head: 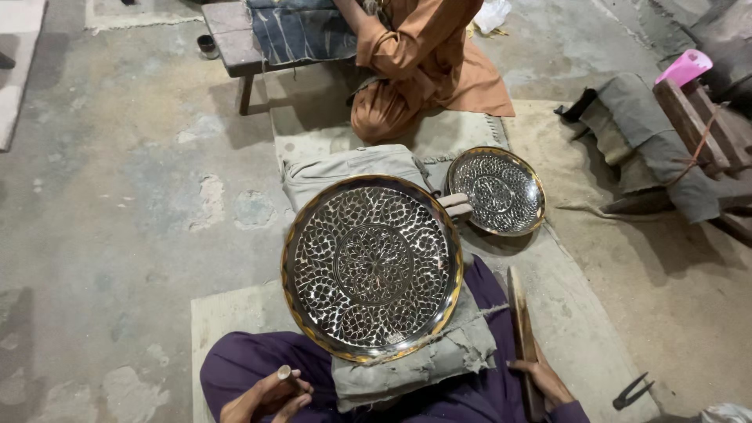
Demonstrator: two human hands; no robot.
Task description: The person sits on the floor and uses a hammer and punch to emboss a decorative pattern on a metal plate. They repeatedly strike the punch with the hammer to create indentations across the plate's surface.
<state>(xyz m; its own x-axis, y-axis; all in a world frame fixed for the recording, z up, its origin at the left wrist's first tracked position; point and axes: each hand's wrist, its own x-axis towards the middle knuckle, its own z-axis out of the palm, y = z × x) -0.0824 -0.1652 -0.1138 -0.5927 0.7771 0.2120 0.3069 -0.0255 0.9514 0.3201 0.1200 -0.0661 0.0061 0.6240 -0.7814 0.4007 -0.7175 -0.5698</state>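
The person is sitting on the floor in purple clothing, with a large round engraved metal tray resting tilted on a grey cloth cushion in their lap. Its shallow dish is holding nothing; the chased floral pattern and the brass-coloured rim are all that is showing. The left hand is curling closed around a short metal punch, down by the left knee and just clear of the tray's lower edge. The right hand is gripping a long wooden mallet, which is lying along the right thigh, beside the cushion and not touching the tray.

Just beyond the big tray, a smaller engraved tray is lying on the sandy mat, also empty. Bare toes are poking out between the two trays. A folded grey cloth is lying behind the large tray. Opposite, another person in orange-brown clothing is sitting by a low bench. A pair of dark metal dividers is lying on the floor at the right.
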